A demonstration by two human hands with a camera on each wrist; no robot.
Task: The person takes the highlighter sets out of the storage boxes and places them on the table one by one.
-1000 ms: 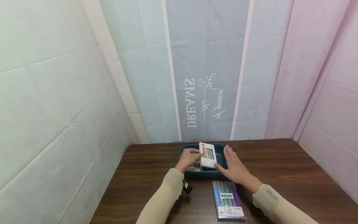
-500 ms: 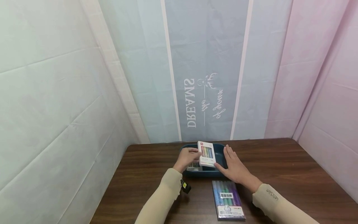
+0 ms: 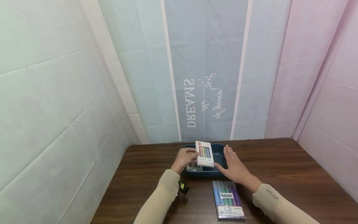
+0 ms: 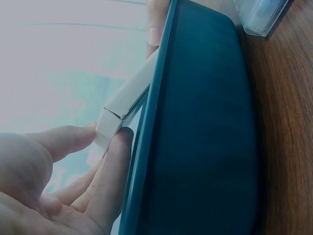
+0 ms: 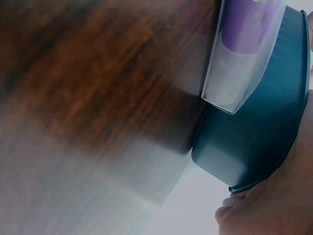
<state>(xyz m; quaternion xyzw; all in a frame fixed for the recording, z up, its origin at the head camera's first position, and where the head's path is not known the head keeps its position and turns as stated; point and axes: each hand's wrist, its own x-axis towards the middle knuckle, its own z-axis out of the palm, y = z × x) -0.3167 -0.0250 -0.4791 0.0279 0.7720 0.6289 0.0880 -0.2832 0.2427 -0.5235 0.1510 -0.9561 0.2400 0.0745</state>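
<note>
My left hand (image 3: 184, 159) pinches the left side of a white box of coloured pens (image 3: 204, 154) between thumb and fingers, over a dark teal bin (image 3: 219, 155). In the left wrist view the box's white end (image 4: 110, 125) shows between thumb and fingertips, close to the bin's rim. Another pen pack (image 3: 194, 166) lies in the bin's left part, partly covered by the hand and box. My right hand (image 3: 236, 166) rests along the bin's right rim, fingers straight, thumb tip at the box's lower right corner.
A clear pack of blue, green and purple pens (image 3: 227, 200) lies on the brown wooden table (image 3: 279, 174), in front of the bin. A printed curtain (image 3: 207, 62) hangs behind the table's far edge. A small black device (image 3: 183, 187) sits at the left wrist.
The white pen box has shifted slightly left and tilted a little more, with my left hand and forearm moving left too. My right hand has stayed at the bin's rim.
</note>
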